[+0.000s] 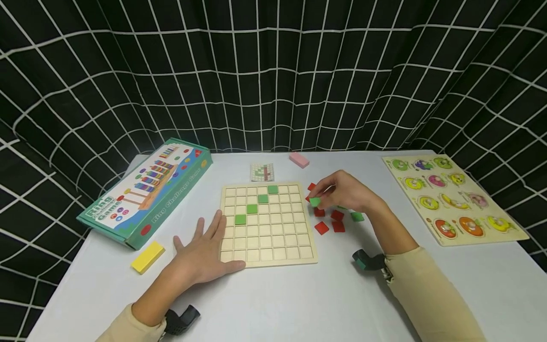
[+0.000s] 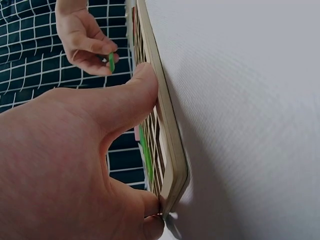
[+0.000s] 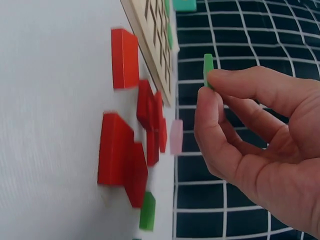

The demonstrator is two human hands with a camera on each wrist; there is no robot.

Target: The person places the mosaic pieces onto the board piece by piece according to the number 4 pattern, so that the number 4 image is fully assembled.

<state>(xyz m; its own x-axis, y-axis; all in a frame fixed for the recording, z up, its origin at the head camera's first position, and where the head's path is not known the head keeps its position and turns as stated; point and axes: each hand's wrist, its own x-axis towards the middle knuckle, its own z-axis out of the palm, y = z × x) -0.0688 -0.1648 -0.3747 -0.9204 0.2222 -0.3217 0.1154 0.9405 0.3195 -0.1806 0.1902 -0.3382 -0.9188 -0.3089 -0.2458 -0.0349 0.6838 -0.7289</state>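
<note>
A light wooden grid board [image 1: 269, 242] lies on the table, with several green square tiles [image 1: 252, 209] set along a diagonal in its cells. My left hand [image 1: 201, 259] rests spread at the board's left edge, its thumb [image 2: 142, 82] on the near rim and its fingers along the side. To the right of the board, my right hand [image 1: 342, 192] pinches one green tile [image 3: 208, 70] between thumb and fingertip, raised above the table. Loose red tiles [image 1: 322, 228] lie below and around that hand, with another green tile [image 1: 357, 216] near its wrist.
Behind the board lie a small printed pattern card [image 1: 262, 173] and a pink block [image 1: 299, 160]. A Ring Challenge Game box [image 1: 149, 190] and a yellow block [image 1: 147, 257] are at left. At right lies a fruit puzzle board [image 1: 455, 199]. A black gridded curtain [image 1: 273, 76] borders the table.
</note>
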